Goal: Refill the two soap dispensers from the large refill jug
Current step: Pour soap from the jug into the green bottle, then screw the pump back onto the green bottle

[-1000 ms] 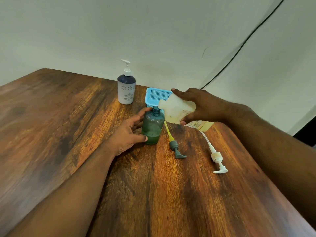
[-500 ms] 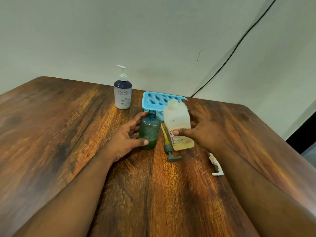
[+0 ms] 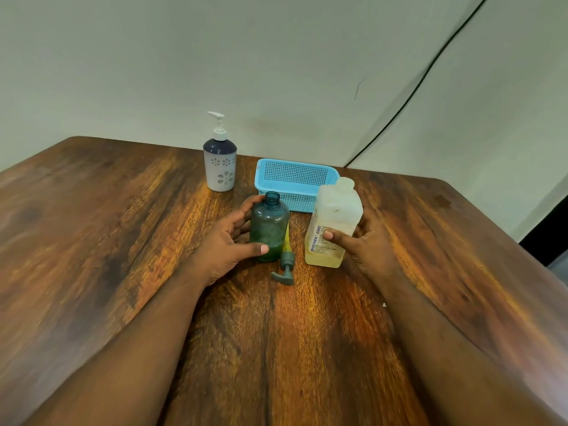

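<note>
Pale walls meet in a corner behind a dark wooden table point(image 3: 123, 241), and a black cable point(image 3: 412, 96) runs slantwise down the right-hand wall.

Both forearms reach in from the near edge. Beyond the two hands, at the far side of the table, lies a blue basket point(image 3: 295, 186), its near wall just behind the bottles they hold.

The right hand point(image 3: 365, 244) is wrapped around the jug point(image 3: 333, 222), thumb across the label on the front, fingers behind it. The jug stands upright on the table with its mouth uncapped; yellowish liquid fills only its lowest part.

The left hand point(image 3: 224, 244) clasps the green bottle point(image 3: 269, 227), thumb across the lower front and fingers curled round its left side. This bottle stands upright too, open at the neck, with green liquid low inside.

Farther off, beyond the left hand and to its left, stands a white dispenser point(image 3: 219, 164) with a dark shoulder and its pump fitted.

Between the two hands, just to the right of the green bottle's base, a grey pump point(image 3: 285, 270) with a yellow tube lies flat on the wood.
</note>
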